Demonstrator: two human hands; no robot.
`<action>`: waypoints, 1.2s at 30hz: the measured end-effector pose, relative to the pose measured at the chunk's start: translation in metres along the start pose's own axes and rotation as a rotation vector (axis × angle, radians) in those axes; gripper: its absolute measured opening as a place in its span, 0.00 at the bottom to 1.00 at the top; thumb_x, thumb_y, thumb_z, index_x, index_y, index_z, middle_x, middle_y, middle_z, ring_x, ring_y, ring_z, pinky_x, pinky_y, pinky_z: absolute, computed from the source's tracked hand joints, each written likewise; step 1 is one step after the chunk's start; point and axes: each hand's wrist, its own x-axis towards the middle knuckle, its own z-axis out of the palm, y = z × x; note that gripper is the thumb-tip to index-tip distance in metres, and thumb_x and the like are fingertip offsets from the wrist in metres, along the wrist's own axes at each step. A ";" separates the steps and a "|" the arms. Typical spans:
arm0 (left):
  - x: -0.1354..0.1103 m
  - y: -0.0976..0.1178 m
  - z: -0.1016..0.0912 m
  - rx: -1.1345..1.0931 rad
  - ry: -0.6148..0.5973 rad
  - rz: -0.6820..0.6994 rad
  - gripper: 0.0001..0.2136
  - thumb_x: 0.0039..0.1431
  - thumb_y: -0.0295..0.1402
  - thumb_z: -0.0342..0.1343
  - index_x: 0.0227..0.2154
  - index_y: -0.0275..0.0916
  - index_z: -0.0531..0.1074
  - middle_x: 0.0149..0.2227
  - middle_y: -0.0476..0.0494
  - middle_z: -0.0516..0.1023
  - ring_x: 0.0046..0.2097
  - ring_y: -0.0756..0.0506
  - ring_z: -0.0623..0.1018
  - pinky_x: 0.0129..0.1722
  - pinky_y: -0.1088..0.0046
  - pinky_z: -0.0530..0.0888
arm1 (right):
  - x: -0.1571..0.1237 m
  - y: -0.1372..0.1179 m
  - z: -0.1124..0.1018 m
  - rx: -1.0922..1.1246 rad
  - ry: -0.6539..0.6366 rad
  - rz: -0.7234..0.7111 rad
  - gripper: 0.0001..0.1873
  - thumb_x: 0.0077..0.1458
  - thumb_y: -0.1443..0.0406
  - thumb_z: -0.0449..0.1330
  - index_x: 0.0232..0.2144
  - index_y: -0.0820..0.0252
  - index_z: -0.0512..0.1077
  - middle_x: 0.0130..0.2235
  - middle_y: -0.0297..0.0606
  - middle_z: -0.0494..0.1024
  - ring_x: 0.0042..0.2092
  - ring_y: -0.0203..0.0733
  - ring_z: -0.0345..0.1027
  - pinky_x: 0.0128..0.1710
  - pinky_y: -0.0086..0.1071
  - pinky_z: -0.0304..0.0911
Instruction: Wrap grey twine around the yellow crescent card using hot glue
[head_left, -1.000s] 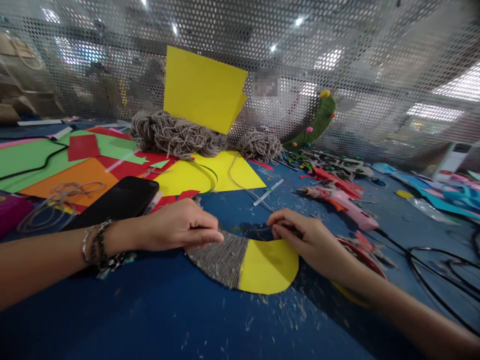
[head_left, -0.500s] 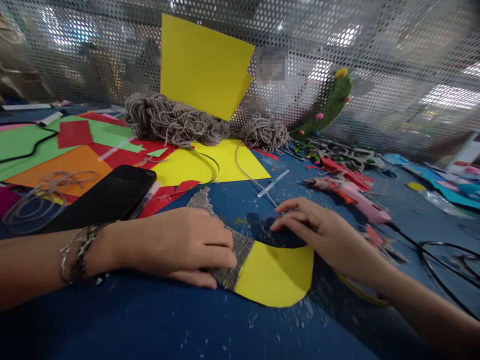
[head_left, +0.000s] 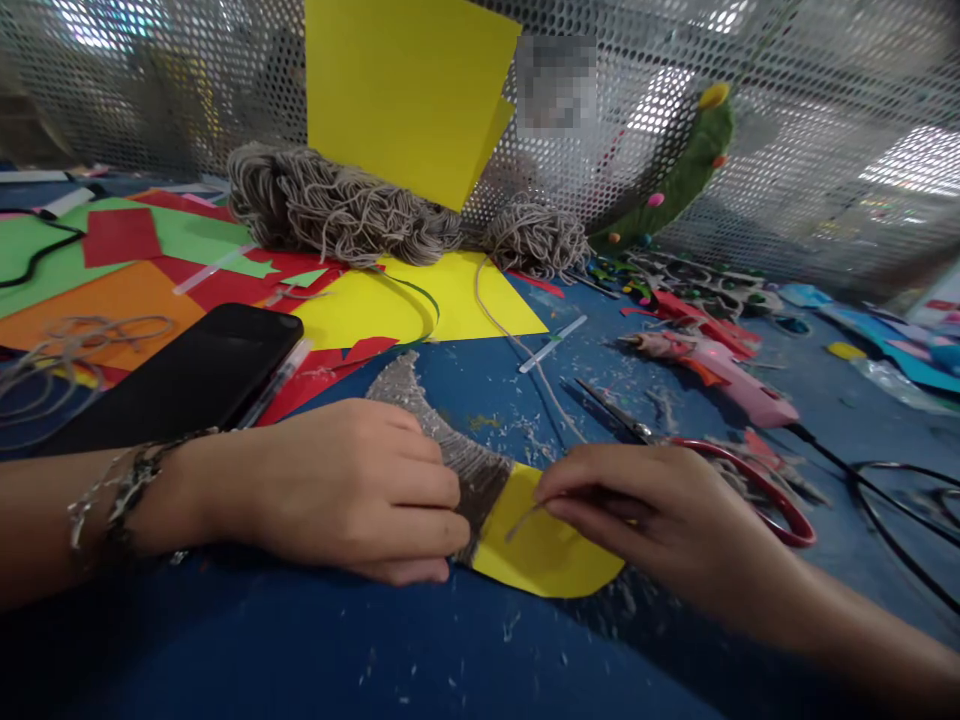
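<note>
A curved yellow paper piece (head_left: 551,560) lies on the blue table, its left part covered with rows of grey yarn (head_left: 484,480) and tapering to a point at the back. Across the yarn-covered part rests my left hand (head_left: 352,490), fingers curled together and gripping its edge; the thumb's hold is partly hidden. My right hand (head_left: 645,500), above the yellow end, pinches a grey yarn strand (head_left: 566,405), whose short loose end sticks out over the paper. That strand runs back toward a small yarn bundle (head_left: 536,238). Scissors (head_left: 750,475) with red handles lie just behind my right hand.
A pink glue gun (head_left: 739,385) with a black cord lies at the right. One glue stick (head_left: 553,343) is near the middle. Left are a black phone (head_left: 187,375) and coloured paper (head_left: 105,305). Behind stand a large yarn skein (head_left: 337,210), yellow sheet (head_left: 405,90) and perforated metal screen (head_left: 637,45).
My right hand has moved down and closed on the yarn strand, bringing its end over the yellow paper. The scissors have come into sight. My left hand stays on the piece; the view has tilted slightly down.
</note>
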 end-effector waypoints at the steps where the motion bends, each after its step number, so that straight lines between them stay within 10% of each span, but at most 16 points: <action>1: 0.000 0.000 0.000 -0.002 0.002 0.000 0.13 0.65 0.31 0.43 0.33 0.35 0.74 0.31 0.43 0.78 0.32 0.47 0.76 0.32 0.68 0.69 | 0.000 -0.001 0.002 -0.006 -0.014 -0.022 0.07 0.57 0.65 0.54 0.32 0.55 0.72 0.27 0.31 0.77 0.27 0.30 0.68 0.24 0.23 0.60; 19: 0.001 0.008 0.004 -0.020 0.041 0.003 0.19 0.59 0.43 0.49 0.43 0.31 0.72 0.30 0.45 0.76 0.30 0.44 0.71 0.27 0.65 0.68 | -0.001 0.003 0.017 -0.036 -0.044 -0.185 0.06 0.59 0.70 0.51 0.33 0.61 0.68 0.28 0.31 0.70 0.29 0.27 0.62 0.29 0.20 0.56; 26: -0.002 0.011 0.009 0.022 0.086 0.008 0.21 0.65 0.41 0.37 0.39 0.33 0.73 0.31 0.46 0.77 0.29 0.46 0.72 0.27 0.65 0.67 | 0.002 0.000 0.015 -0.044 -0.040 -0.157 0.06 0.58 0.70 0.52 0.32 0.60 0.68 0.27 0.30 0.72 0.29 0.27 0.63 0.27 0.20 0.57; 36: 0.002 0.013 0.005 0.116 0.075 0.024 0.19 0.57 0.49 0.51 0.34 0.36 0.74 0.33 0.47 0.79 0.30 0.47 0.74 0.27 0.67 0.70 | 0.004 0.000 0.016 -0.050 -0.020 -0.085 0.06 0.57 0.69 0.53 0.30 0.59 0.70 0.26 0.31 0.72 0.26 0.27 0.63 0.25 0.20 0.57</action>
